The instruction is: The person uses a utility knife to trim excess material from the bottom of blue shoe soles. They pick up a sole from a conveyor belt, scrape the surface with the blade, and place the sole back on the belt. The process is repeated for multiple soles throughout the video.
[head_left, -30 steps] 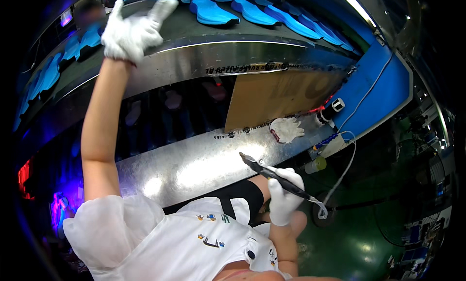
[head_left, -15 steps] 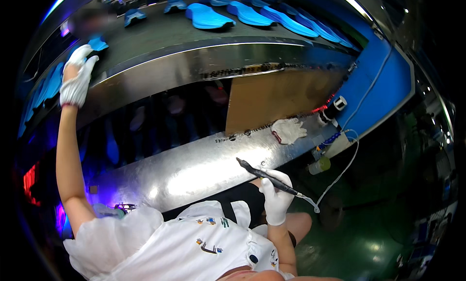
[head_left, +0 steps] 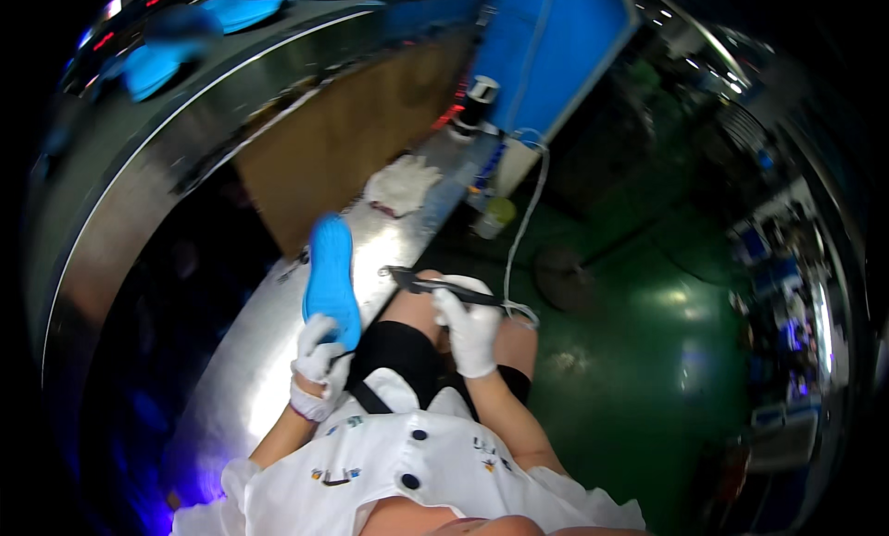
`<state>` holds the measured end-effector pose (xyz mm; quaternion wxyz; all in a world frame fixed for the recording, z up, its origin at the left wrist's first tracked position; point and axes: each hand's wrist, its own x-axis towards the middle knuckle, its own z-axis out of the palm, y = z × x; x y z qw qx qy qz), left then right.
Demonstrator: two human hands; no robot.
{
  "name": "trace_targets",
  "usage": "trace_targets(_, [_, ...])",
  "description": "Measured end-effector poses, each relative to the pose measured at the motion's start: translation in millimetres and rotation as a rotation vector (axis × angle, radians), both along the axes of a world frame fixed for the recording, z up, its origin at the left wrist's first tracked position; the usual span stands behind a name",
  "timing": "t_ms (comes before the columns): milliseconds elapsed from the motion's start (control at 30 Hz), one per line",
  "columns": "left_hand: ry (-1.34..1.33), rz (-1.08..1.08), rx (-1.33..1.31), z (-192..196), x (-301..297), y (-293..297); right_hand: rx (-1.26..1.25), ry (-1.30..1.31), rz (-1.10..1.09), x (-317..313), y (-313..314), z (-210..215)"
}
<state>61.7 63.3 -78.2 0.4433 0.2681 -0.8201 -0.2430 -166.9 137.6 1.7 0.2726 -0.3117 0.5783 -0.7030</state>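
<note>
My left hand (head_left: pixel 319 365), in a white knit glove, grips a bright blue shoe sole (head_left: pixel 331 272) by its near end. The sole stands lengthwise above the shiny metal ledge. A black pen-shaped tool (head_left: pixel 444 284) lies in the closed fingers of my right hand (head_left: pixel 472 330), also white-gloved. Its dark tip points left toward the sole, apart from it. From its rear end a thin pale tube (head_left: pixel 528 207) loops upward. Both hands are in front of my lap.
Beyond the ledge (head_left: pixel 227 374) runs a dark conveyor (head_left: pixel 120 161) bearing blue soles (head_left: pixel 241 13). A brown board (head_left: pixel 343 133) stands under it. A loose white glove (head_left: pixel 404 184), a black-and-white cylinder (head_left: pixel 474 105) and a yellow-capped bottle (head_left: pixel 496 216) sit near the blue panel (head_left: pixel 560 45).
My left hand has come back from the conveyor with a blue sole and holds it over the ledge. The view has turned right. My right hand still holds the pen-shaped tool.
</note>
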Motion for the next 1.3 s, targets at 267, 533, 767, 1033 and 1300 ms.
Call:
trace_targets(267, [1.074,-0.015,1.71,6.8,-21.2,-52.1,-0.056,-0.169,-0.039,-7.0,-16.4,-3.5])
trace_targets(533, [1.112,-0.448,1.966,-55.2,-42.7,-65.1,0.056,0.046,0.018,9.5,-29.6,-19.8])
trace_targets(767, [1.056,-0.727,1.874,35.1,-83.8,-22.0,0.01,1.004,-0.122,6.8,-80.4,-6.5])
trace_targets(1033, [1.09,-0.779,1.838,29.4,-58.6,-28.1,-0.146,0.866,0.086,23.5,-38.8,43.3])
trace_targets(1300, [1.116,-0.951,1.458,40.0,-68.9,-14.7,-0.183,0.501,0.119,35.8,-39.0,51.5])
